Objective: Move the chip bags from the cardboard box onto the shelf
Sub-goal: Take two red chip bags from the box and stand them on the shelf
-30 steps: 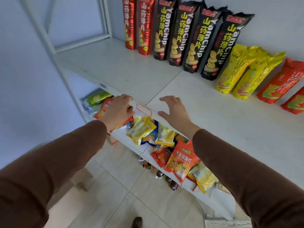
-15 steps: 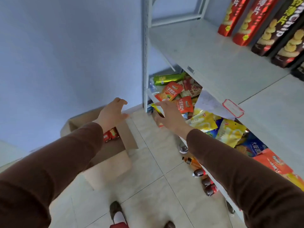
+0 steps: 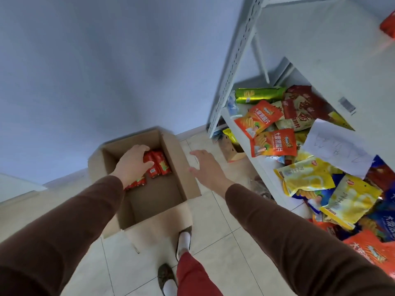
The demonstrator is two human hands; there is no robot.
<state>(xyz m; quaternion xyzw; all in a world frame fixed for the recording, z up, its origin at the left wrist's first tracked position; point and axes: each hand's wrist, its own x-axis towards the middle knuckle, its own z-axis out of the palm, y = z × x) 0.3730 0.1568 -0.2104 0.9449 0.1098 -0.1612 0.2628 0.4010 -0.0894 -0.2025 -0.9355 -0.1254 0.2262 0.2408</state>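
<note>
While the right hand (image 3: 208,167) is hanging open and empty over the box rim, the left hand (image 3: 133,163) is curling onto red chip bags (image 3: 158,164) inside the cardboard box (image 3: 162,195). Pickup step, I reckon; next it's needing a firm grip and a lift toward the shelf (image 3: 303,48).

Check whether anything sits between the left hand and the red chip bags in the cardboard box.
Nothing visible does. The left hand is already inside the open cardboard box, its fingers on the red chip bags at the far end. The right hand hovers open beside the box, outside its wall.
</note>
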